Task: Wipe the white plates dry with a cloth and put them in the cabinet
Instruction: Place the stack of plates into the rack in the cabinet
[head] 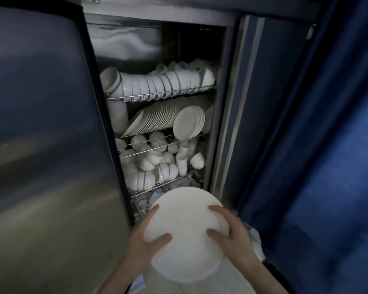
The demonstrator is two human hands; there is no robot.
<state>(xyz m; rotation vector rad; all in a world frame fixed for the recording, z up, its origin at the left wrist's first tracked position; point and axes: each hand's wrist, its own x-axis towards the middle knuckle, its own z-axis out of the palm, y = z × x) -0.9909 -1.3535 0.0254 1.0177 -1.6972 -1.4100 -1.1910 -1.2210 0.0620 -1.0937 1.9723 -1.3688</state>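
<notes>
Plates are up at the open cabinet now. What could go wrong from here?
1. The plate rack looks nearly full, and the front plates lean outward over its edge. Pushing more in could tip them out.
2. The held plates are gripped only at the rims by the left hand and right hand, so they might slip during the lift.
3. The open door stands close on the left, where a rim could knock it.

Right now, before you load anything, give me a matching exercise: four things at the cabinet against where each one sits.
1 bowls
2 racked plates
3 cups
4 held plate

A middle rack
B between left hand and right hand
C top rack
D lower rack

Pairs: 1-C, 2-A, 3-D, 4-B.
</notes>
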